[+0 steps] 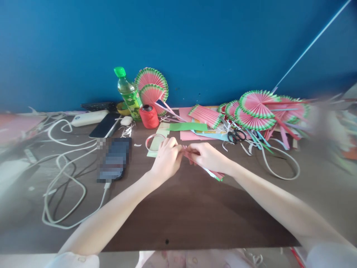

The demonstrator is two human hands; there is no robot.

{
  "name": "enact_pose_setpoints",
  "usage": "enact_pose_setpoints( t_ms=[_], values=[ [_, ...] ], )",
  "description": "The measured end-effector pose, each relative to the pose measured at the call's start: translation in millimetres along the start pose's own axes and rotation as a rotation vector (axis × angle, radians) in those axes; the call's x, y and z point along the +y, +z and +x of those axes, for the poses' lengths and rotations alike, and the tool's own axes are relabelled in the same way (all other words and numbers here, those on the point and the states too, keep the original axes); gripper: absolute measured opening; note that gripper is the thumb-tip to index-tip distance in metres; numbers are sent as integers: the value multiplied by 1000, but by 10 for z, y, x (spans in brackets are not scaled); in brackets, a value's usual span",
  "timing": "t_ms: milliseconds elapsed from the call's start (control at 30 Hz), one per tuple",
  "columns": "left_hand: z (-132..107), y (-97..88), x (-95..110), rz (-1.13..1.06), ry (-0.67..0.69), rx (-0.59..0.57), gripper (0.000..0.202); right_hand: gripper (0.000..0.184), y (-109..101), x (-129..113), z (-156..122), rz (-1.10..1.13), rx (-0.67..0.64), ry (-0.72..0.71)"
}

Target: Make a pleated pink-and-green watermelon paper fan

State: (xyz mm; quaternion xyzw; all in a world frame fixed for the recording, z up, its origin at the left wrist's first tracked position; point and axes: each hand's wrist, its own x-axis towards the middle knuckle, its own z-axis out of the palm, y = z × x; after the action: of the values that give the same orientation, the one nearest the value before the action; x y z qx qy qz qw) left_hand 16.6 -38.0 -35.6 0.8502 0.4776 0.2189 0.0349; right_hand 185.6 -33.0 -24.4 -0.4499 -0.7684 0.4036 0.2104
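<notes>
Folded pink paper (215, 173) pinched mid-view, much of it out of sight

The left hand (167, 156) and right hand (205, 156) come together over the surface (181, 212), fingers closed on the folded paper. The left hand pinches at its far tip, where curled fingers make the exact grip hard to see; the right hand covers the middle. Only the end with white and green edging shows clearly, poking out below the right wrist.

Behind the left hand, a tape ring (147, 143) is partly hidden, lying over a pale green sheet (153, 153). A green strip (189, 127) crosses other papers beyond. Black-handled scissors (236, 136) sit to the right, their blades hard to make out among scraps. The pleated fans (259, 104) on the right overlap, masking one another, and blur swallows the outermost things there. Another fan (152, 78) leans at the wall, partly behind a bottle (129, 93) and a red spool (150, 117). At left, a phone (115, 160) has its screen pixelated. Both sleeves are cut off at the bottom.
</notes>
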Motion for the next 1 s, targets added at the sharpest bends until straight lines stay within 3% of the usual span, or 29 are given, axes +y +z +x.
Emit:
enact_pose_setpoints(
  t_ms=[500, 733, 1000],
  values=[
    [-4, -7, 34, -24, -28, -6, 15, 18, 3, -72, -17, -94, 9, -83],
    [29, -44, 29, -61, -91, -29, 11, 19, -8, -57, -17, -67, -10, -59],
    [53, -130, -17, -143, -62, -65, 14, 18, -76, -70, -12, -7, -50, -29]
  ],
)
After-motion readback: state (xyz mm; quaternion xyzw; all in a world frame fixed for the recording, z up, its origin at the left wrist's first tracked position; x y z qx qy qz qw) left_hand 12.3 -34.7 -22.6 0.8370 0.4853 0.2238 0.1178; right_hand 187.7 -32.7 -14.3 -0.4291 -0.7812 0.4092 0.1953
